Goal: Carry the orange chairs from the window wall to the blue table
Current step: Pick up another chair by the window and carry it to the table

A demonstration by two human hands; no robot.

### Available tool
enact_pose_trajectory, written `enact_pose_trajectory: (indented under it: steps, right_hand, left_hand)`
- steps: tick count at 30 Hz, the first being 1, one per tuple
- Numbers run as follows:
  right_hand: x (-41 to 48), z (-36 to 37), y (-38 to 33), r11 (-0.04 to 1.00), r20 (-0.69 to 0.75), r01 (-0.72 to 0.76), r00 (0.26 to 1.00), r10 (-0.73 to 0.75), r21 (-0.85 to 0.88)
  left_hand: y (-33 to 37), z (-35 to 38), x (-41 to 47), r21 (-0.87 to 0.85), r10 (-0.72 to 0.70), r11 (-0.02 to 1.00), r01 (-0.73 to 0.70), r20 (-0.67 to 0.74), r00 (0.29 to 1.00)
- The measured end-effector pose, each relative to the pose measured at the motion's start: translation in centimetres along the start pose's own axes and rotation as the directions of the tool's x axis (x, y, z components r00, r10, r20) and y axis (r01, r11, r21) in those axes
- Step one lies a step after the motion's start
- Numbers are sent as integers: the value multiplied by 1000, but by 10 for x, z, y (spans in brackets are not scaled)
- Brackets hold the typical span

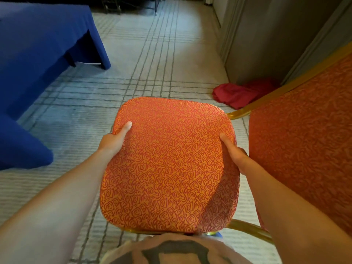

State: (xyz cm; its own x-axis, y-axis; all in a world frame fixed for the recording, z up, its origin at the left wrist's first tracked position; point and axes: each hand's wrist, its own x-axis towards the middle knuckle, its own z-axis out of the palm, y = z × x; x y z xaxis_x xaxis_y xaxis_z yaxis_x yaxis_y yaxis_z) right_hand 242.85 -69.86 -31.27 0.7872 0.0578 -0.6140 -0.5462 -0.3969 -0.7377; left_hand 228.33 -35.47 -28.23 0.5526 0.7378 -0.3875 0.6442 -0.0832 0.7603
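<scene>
Gripping the orange chair with the swirl-patterned padded seat (pixel 167 164) only by the seat's side edges looks like a thin hold. The left hand (pixel 114 140) and right hand (pixel 235 155) each clasp an edge, thumb on top and fingers hidden beneath, so the fabric could slip if the weight tips. The right hand is just beside a second orange upholstered chair (pixel 304 140) at the right of the frame and could knock against it in a turn. The unseen legs could snag the crumpled red cloth (pixel 240 94) at centre right, or the draped blue table (pixel 38 44) at upper left. The seat fills the centre of the frame. It is a rounded square with a gold metal frame (pixel 247 228) showing at its lower edge. I cannot tell whether its legs touch the grey lined carpet (pixel 162 54).
</scene>
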Motion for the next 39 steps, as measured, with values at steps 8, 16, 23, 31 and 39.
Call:
enact_pose_trajectory:
  steps: [8,16,23,31,39]
  right_hand:
    - [165,23,-143,1000,27,-16,999,16,-12]
    - [299,39,-259,995,65,-28,997,34,-94]
    - [410,88,-347,997,123,-45,991,53,-59]
    - [545,152,-480,999,82,-15,997,11,41]
    - [712,175,-611,995,-7,25,1000,-24,92]
  left_hand:
    - [114,50,170,9,6,1000,-6,-31,1000]
    - [196,83,293,12,-74,997,75,-44,996]
    - [261,100,424,21,-59,998,59,-38,998]
    - [374,110,611,-39,-17,999,15,-37,999]
    - [506,125,780,-48,58,997,-59,-13,998]
